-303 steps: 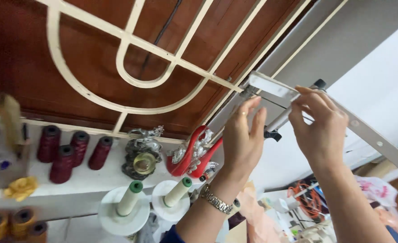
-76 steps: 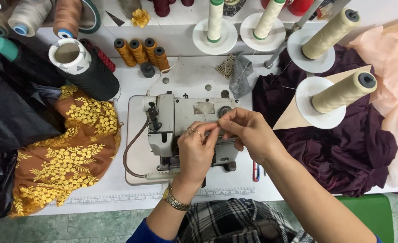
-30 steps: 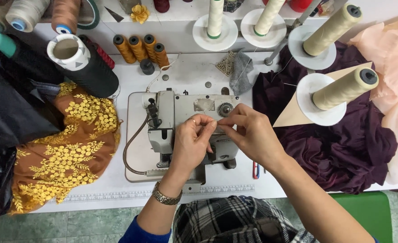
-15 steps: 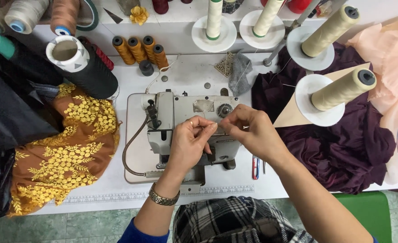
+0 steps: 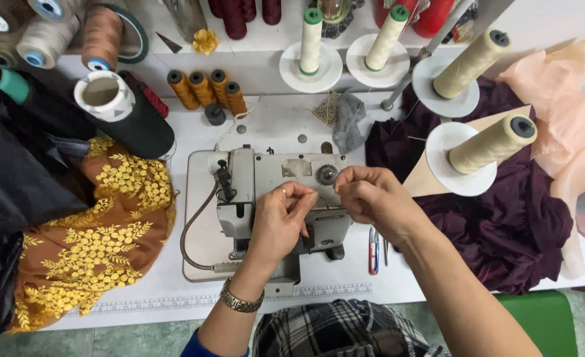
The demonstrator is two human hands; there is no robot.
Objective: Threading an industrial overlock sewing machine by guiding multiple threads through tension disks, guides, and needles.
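grey sewing machine [image 5: 266, 192] upright on white table [image 5: 272, 125].

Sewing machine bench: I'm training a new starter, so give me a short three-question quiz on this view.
1. True or false: both hands are over the sewing machine.
2. Which wrist has a watch: A left, B right, C neither?
3. What colour is the cloth right of the machine?

Key: 1 true: the left hand and right hand meet above it, fingertips pinched; any thread between them is too fine to see. 2 A. 3 Dark purple, lying under two cream thread cones.
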